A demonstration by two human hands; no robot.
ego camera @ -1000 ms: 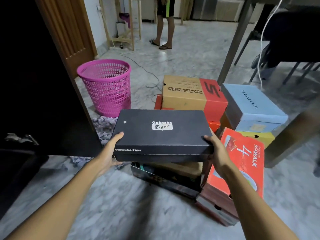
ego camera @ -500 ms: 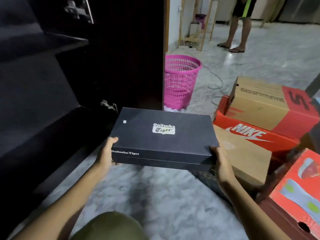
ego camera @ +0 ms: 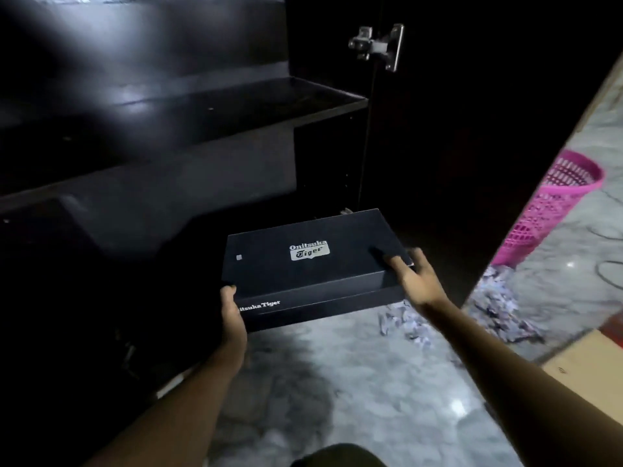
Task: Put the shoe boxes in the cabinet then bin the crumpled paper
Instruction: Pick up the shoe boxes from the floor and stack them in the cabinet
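Observation:
A black Onitsuka Tiger shoe box (ego camera: 303, 264) is held level in front of the open dark cabinet (ego camera: 175, 106), its far end at the cabinet's lowest opening. My left hand (ego camera: 232, 308) grips the box's near left corner. My right hand (ego camera: 409, 274) holds the right end, fingers over the lid. Crumpled paper (ego camera: 492, 305) lies on the marble floor just right of the box, by the open cabinet door (ego camera: 472, 129). The pink mesh bin (ego camera: 556, 203) stands beyond that door.
A cabinet shelf (ego camera: 202, 106) juts out above the box. A metal hinge (ego camera: 381, 45) sits on the door's inner edge. A tan box corner (ego camera: 593, 362) shows at the right edge. My knee (ego camera: 337, 456) is at the bottom.
I have turned left towards the cabinet and carried the black box down to its lower opening. The stack of other shoe boxes has passed out of view to the right.

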